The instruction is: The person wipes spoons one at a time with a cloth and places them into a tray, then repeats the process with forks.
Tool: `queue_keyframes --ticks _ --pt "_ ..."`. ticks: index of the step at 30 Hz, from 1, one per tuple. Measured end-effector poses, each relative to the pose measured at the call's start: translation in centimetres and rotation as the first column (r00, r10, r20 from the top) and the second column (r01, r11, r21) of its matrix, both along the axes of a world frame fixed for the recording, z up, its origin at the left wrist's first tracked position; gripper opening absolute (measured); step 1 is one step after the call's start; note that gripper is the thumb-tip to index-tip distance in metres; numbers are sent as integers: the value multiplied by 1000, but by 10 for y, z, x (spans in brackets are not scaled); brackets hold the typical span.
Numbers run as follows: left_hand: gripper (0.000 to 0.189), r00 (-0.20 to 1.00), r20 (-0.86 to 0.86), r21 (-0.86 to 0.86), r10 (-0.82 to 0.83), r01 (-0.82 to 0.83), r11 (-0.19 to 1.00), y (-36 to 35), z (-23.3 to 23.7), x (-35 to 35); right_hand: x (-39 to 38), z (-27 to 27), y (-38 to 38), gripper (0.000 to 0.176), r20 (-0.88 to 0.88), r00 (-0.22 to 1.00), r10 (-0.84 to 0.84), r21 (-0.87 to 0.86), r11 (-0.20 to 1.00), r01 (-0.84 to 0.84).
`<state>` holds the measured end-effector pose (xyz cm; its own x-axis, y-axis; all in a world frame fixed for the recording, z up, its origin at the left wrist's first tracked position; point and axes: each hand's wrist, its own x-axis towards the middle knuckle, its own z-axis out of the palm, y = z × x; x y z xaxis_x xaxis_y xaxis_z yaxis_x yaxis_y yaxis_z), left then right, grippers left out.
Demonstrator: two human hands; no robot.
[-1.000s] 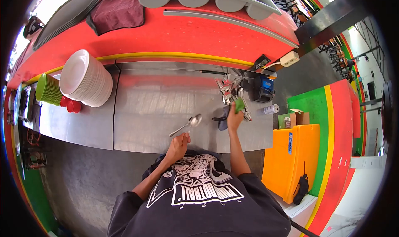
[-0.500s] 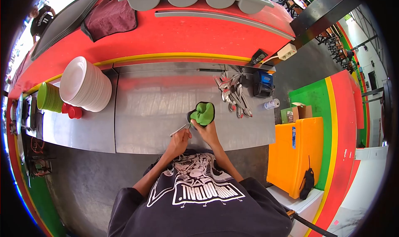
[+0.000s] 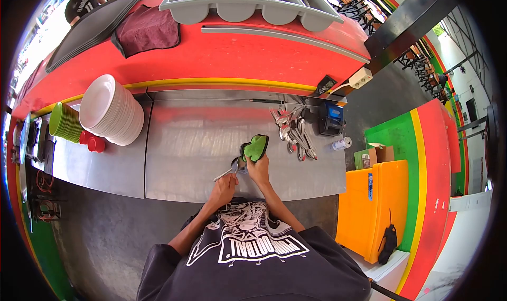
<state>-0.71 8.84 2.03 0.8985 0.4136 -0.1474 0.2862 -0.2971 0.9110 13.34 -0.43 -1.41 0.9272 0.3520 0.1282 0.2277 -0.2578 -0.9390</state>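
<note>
The spoon (image 3: 231, 169) is held just above the steel table (image 3: 185, 142), near its front edge and close to the person's chest. The left hand (image 3: 224, 187) has its fingers closed round the handle. The right hand (image 3: 259, 169) grips a green cloth (image 3: 256, 148), bunched against the spoon's bowl, so the wiping of this one piece looks to be under way rather than finished.

To the right, a heap of cutlery (image 3: 296, 132) lies loose on the table, well apart from the hands. Judging by that heap, much of the work is left. Up on the red counter a grey cutlery tray (image 3: 248, 8) already holds some pieces, though how many cannot be told.

At the table's left end stand a stack of white plates (image 3: 111, 111), green bowls (image 3: 63, 122) and red cups (image 3: 92, 141).
</note>
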Motion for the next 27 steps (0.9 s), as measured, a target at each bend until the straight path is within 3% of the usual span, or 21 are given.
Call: queue_keyframes --ticks 4,7,11,15,16,19,22,27 --pt "25 997 -74 -52 1 -5 999 3 7 -5 18 -13 -2 30 37 997 -67 -6 998 67" --pt "30 996 -6 -103 84 -84 991 0 4 -8 34 -13 -13 26 -190 980 -60 179 979 95" --pt "36 989 -89 -181 121 -136 974 1 -4 -10 26 -5 -28 32 -368 930 14 263 961 90" --pt "38 988 -68 -220 140 -152 964 -5 -15 -14 1 14 -30 38 -542 828 145 381 920 88" --pt "37 988 -68 -224 139 -151 963 -7 -15 -16 0 7 -34 42 -597 764 243 428 903 47" --pt "37 987 -24 -197 156 -158 968 -13 -14 -19 -12 9 -36 42 -586 741 327 478 878 -9" --pt "36 991 -21 -157 130 -131 979 -18 -15 -22 -23 18 -37 37 -445 834 327 310 930 -199" --pt "35 993 -38 -118 113 -117 986 -35 -5 -27 -32 8 -44 33 -195 933 302 107 952 -286"
